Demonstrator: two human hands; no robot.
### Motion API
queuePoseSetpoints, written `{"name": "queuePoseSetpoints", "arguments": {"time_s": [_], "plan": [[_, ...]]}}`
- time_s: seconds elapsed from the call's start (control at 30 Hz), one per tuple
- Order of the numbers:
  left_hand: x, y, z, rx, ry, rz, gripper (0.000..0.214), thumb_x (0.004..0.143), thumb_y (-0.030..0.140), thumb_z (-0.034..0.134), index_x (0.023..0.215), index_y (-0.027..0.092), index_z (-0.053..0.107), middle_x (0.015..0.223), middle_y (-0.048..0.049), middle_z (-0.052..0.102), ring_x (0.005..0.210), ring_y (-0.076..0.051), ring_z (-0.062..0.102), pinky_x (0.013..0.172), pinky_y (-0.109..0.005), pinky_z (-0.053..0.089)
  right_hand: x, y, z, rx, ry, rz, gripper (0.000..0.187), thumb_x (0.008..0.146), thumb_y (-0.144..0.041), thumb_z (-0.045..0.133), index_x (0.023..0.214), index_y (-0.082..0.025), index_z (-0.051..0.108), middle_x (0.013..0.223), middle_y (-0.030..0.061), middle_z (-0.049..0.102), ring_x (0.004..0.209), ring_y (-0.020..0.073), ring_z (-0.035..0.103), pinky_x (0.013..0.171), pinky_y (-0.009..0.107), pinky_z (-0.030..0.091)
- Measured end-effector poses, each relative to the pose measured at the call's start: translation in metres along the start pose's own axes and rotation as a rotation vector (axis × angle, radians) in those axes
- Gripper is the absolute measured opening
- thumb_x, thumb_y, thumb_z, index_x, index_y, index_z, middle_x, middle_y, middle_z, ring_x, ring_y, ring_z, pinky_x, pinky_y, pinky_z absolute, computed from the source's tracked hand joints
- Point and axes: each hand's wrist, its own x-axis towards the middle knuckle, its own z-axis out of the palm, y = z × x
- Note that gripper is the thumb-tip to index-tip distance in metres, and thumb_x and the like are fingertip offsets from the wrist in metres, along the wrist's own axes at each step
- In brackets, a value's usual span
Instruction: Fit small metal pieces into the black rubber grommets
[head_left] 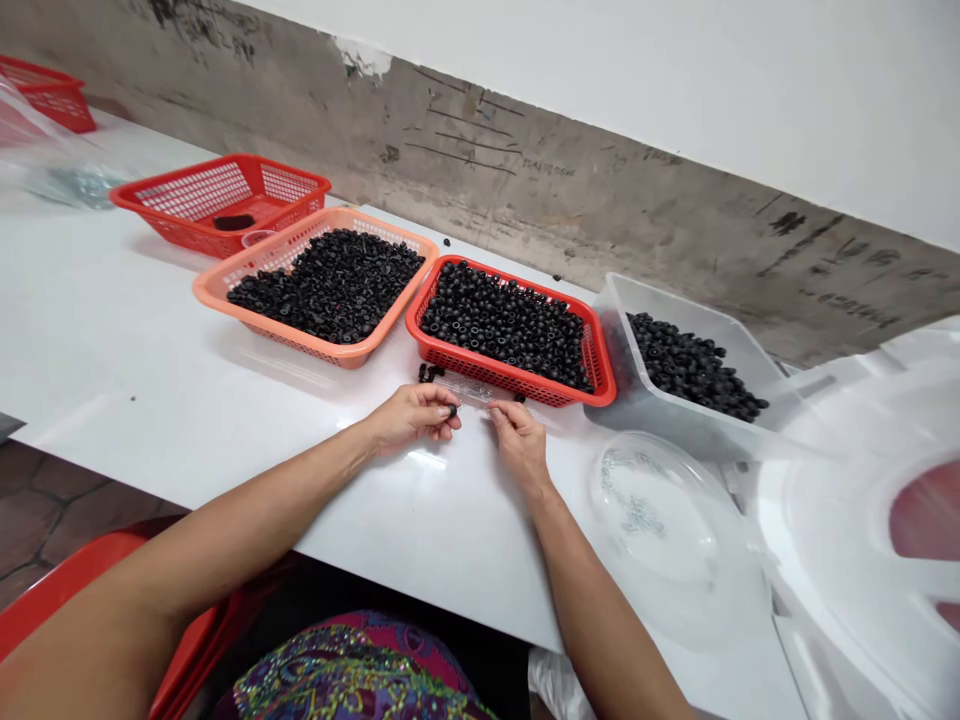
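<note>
My left hand (420, 416) is closed in a pinch on a small round black part (452, 411) just above the white table. Opposite it, my right hand (519, 440) is also pinched, thumb against forefinger; whatever it holds is too small to make out. Between and behind the fingertips lies a narrow clear tray (474, 388) with tiny shiny pieces in it. A few loose black parts (430, 373) rest at its left end. Directly beyond stands a red basket (517, 378) filled with black ring-like parts (506, 325).
Left of it, an orange basket (300, 346) holds smaller black pieces, with a red basket (169, 228) behind. At right are a clear bin (675, 430) of black parts, a round clear lid or dish (690, 560) with tiny pieces, and a white plastic stool-like object (825, 480). A wall runs behind.
</note>
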Motion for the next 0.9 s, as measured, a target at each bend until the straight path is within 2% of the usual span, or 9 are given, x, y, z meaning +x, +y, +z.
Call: {"name": "queuePoseSetpoints", "arguments": {"time_s": [0.17,0.33,0.47,0.6,0.73,0.9], "plan": [[0.002,-0.003,-0.003,0.041,0.019,0.035,0.035,0.062,0.023,0.077,0.092,0.01,0.065,0.075,-0.0072,0.067,0.06,-0.012,0.06,0.059,-0.025,0.045,0.0,0.001,-0.004,0.131,0.019,0.196,0.021,0.076,-0.032,0.057,0.084,-0.017,0.069,0.085,0.0054,0.068,0.079,0.0189,0.061,0.075,0.033,0.048],[0.003,-0.006,-0.005,0.1,0.035,0.044,0.039,0.062,0.024,0.077,0.096,0.009,0.067,0.072,-0.006,0.066,0.057,-0.009,0.056,0.057,-0.023,0.04,0.002,0.008,-0.006,0.264,-0.004,0.308,0.022,0.07,-0.031,0.062,0.084,-0.017,0.07,0.081,0.0035,0.068,0.071,0.0163,0.058,0.066,0.029,0.046],[0.003,-0.007,-0.004,0.117,0.034,0.062,0.039,0.063,0.024,0.075,0.097,0.01,0.066,0.073,-0.0052,0.066,0.057,-0.009,0.056,0.056,-0.023,0.04,0.005,0.01,-0.009,0.417,-0.012,0.391,0.021,0.065,-0.029,0.066,0.083,-0.018,0.07,0.07,-0.0004,0.064,0.059,0.0112,0.052,0.057,0.025,0.042],[0.002,-0.005,0.0,0.135,0.057,0.04,0.03,0.063,0.021,0.073,0.088,0.009,0.064,0.069,-0.0048,0.066,0.052,-0.009,0.056,0.052,-0.022,0.037,0.007,0.009,-0.013,0.541,0.021,0.451,0.021,0.062,-0.03,0.07,0.08,-0.018,0.068,0.063,-0.0015,0.061,0.056,0.0107,0.052,0.053,0.024,0.039],[-0.001,-0.001,0.005,0.092,0.05,0.024,0.023,0.062,0.016,0.068,0.084,0.01,0.062,0.068,-0.0053,0.066,0.053,-0.012,0.059,0.052,-0.024,0.04,0.006,0.0,-0.017,0.618,0.012,0.492,0.023,0.062,-0.03,0.073,0.079,-0.017,0.067,0.063,-0.0008,0.062,0.056,0.0108,0.052,0.052,0.024,0.038],[-0.003,0.002,0.01,0.088,0.052,-0.056,0.034,0.061,0.013,0.065,0.095,0.01,0.064,0.067,-0.0055,0.066,0.048,-0.01,0.055,0.046,-0.021,0.034,-0.004,-0.027,-0.013,0.766,-0.129,0.517,0.02,0.064,-0.029,0.074,0.08,-0.018,0.068,0.065,0.0002,0.063,0.058,0.0108,0.054,0.053,0.024,0.039]]}}
